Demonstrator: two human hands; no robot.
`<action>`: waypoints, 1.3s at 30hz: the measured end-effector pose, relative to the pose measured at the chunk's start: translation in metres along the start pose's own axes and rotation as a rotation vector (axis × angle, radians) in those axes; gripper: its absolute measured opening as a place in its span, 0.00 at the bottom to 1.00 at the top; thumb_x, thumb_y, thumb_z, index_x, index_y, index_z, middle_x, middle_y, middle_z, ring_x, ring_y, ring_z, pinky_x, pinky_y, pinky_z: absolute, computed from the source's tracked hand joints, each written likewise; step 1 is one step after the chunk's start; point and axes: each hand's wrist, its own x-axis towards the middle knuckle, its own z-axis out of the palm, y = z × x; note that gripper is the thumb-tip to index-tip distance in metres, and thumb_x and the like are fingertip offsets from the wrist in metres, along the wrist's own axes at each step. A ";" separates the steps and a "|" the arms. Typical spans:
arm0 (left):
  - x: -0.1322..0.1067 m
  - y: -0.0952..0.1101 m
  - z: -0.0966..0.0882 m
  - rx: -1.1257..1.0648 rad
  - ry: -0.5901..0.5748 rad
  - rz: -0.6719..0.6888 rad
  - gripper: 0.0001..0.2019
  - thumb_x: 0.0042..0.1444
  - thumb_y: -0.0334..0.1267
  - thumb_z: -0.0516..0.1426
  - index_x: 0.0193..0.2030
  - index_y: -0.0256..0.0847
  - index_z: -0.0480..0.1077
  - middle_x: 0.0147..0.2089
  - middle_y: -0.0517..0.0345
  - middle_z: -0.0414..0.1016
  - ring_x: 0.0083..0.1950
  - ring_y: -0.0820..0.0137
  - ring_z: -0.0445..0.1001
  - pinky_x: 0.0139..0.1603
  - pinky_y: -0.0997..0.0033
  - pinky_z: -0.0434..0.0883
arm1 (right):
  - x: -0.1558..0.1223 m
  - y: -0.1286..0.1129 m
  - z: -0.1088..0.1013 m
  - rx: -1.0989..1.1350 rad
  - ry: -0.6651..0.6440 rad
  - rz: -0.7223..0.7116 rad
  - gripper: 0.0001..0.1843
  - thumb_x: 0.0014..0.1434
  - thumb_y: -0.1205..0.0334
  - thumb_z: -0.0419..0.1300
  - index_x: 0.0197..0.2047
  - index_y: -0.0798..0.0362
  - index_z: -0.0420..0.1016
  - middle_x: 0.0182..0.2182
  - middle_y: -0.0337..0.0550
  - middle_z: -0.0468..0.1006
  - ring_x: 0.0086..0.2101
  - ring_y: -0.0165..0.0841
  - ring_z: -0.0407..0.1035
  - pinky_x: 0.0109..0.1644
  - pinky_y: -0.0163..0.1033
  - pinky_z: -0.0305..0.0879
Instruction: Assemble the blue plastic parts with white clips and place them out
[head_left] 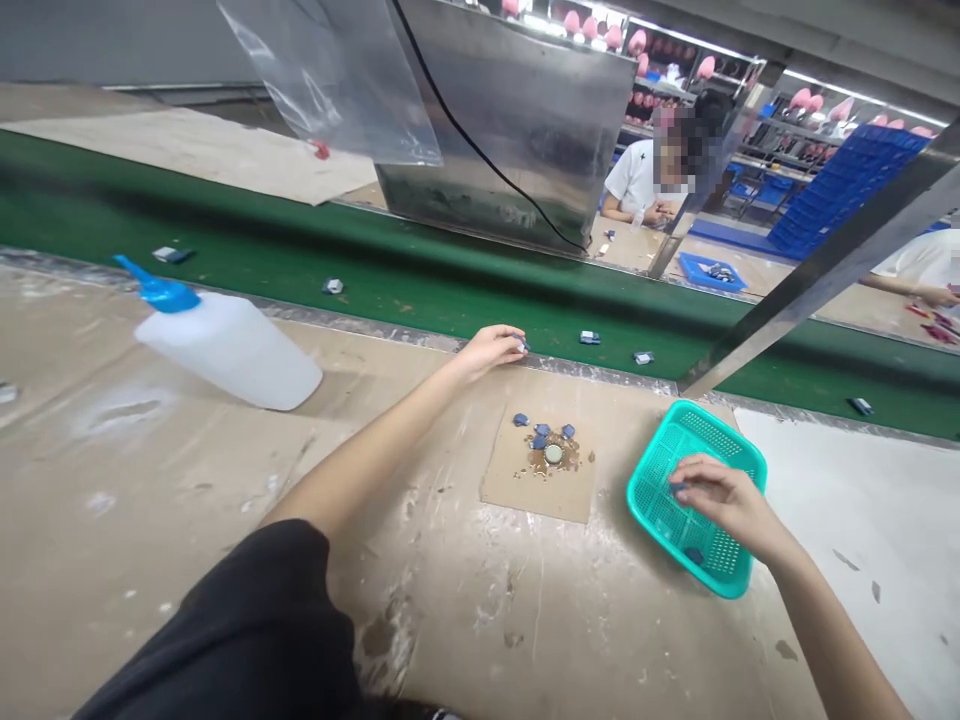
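Note:
My left hand (pixel 491 350) is at the near edge of the green conveyor belt (pixel 457 310), its fingers closed on a small blue-grey piece (pixel 521 343) with a white patch. Over the teal plastic basket (pixel 636 480), my right hand (pixel 724 497) pinches a small dark blue piece (pixel 679 487). Another dark piece (pixel 694 555) lies on the basket floor. Between my hands, a cardboard square (pixel 506 485) bears a round metal cap (pixel 553 455), wet brown splashes around it, and several small blue pieces (pixel 541 432).
A white squeeze bottle (pixel 232 345) with a blue nozzle stands at the left. More blue-and-white pieces (pixel 589 338) lie along the belt. A slanted metal post (pixel 810 270) rises behind the basket. Beyond the belt, a person (pixel 634 180) sits near a blue tray (pixel 686 265).

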 end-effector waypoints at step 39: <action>-0.126 0.044 0.023 0.243 0.038 0.548 0.09 0.42 0.32 0.61 0.32 0.36 0.68 0.30 0.60 0.68 0.33 0.75 0.69 0.34 0.77 0.68 | 0.085 -0.085 0.107 0.787 0.197 -0.110 0.16 0.42 0.68 0.66 0.25 0.52 0.59 0.30 0.37 0.78 0.35 0.29 0.71 0.39 0.33 0.65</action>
